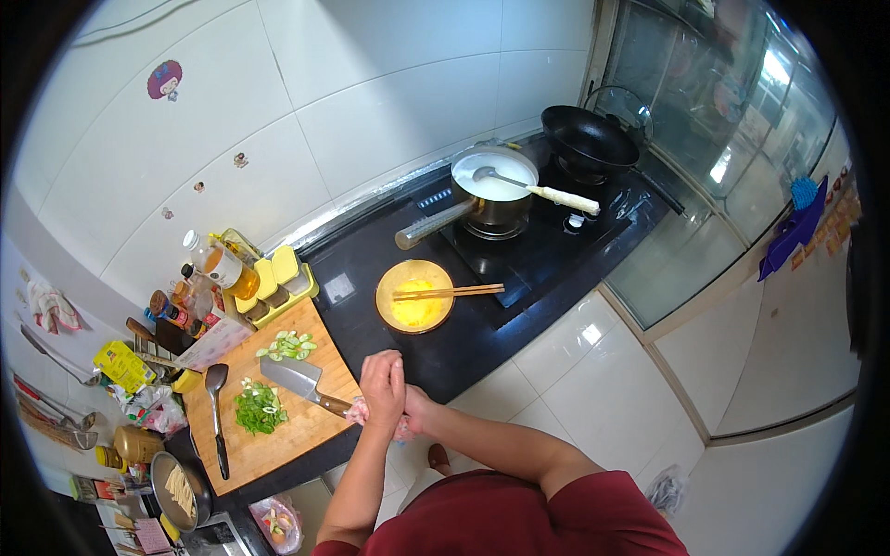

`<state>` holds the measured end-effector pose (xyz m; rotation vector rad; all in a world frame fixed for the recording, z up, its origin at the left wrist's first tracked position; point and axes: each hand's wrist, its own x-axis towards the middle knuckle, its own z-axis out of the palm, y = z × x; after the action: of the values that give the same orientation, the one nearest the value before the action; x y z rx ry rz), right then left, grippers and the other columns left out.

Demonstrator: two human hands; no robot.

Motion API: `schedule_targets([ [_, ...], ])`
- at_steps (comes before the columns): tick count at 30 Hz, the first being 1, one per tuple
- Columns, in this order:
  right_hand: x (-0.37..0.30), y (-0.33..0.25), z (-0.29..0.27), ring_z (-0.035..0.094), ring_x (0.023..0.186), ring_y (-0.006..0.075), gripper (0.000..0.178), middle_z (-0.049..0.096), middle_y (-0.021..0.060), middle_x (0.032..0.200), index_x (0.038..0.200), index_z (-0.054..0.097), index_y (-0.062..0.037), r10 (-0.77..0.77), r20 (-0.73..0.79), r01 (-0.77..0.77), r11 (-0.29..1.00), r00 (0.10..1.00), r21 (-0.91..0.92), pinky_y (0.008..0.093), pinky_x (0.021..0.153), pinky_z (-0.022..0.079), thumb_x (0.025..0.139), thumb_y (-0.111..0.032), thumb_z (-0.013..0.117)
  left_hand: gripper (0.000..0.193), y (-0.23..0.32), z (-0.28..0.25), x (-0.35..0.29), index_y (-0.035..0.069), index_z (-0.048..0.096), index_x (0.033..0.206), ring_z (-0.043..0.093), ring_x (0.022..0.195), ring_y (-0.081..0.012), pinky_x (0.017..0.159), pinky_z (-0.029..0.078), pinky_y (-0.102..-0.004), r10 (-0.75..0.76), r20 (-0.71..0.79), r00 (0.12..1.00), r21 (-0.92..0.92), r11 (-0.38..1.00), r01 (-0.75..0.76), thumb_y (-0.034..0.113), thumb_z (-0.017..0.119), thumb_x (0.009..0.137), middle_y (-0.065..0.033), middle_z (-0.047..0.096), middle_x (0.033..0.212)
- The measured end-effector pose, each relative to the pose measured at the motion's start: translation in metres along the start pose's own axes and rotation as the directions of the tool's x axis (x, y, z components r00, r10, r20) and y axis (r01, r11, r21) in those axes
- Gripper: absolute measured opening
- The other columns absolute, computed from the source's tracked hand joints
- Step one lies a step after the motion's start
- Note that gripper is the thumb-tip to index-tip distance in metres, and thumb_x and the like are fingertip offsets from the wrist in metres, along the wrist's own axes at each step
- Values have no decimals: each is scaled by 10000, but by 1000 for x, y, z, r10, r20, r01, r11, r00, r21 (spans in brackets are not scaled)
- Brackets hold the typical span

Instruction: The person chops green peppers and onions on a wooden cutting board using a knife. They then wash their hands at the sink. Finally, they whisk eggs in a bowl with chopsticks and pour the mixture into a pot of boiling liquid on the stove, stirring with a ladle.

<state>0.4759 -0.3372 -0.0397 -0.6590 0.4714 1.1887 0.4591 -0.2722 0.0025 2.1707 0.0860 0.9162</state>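
My left hand point(381, 382) is closed above the board's right edge, and my right hand point(418, 408) is pressed against its side near the wrist. A pink patterned cloth point(358, 411) is bunched between them, its folds showing on both sides; most of the right hand's fingers are hidden. A cleaver point(295, 376) lies on the wooden cutting board point(306, 434), the end of its handle next to the cloth. Chopped green leaves point(260, 409) and sliced scallion point(287, 346) sit in two piles by the blade. A black spatula point(219, 417) rests along the board's left side.
Beyond my hands stands a bowl of beaten egg point(416, 316) with chopsticks point(464, 291) across it. A pot of whitish liquid point(501, 185) with a ladle is on the stove, its handle pointing toward me. A black wok point(588, 139) stands behind. Bottles point(225, 264) crowd the left wall.
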Motion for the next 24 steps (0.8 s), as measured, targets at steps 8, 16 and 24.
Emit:
schedule_targets([
  [8,48,-53,-13,468,325,158,498,588,74,706,898,620,-121,-17,66,39,933,998,-358,302,292,353,994,-536,359,220,-37,-16,-10,33,650,1017,560,1083,-352,948,416,-447,76,140,987,290,950,-114,49,656,797,-164,627,1150],
  [16,-26,-61,-25,631,976,316,293,652,188,1028,1072,615,-22,-402,542,509,-195,738,-838,365,844,492,842,-199,656,220,-64,-12,-28,22,646,993,541,1087,-394,967,408,-472,-53,185,981,288,958,-3,73,677,782,-214,604,1166],
  [24,-163,-222,-4,540,1118,368,428,618,148,1116,1121,600,-45,-661,746,79,-741,84,-666,447,958,423,731,-147,742,200,-26,19,6,4,636,990,562,1043,-380,922,448,-450,-25,148,989,196,981,-4,53,678,801,-207,617,1137],
])
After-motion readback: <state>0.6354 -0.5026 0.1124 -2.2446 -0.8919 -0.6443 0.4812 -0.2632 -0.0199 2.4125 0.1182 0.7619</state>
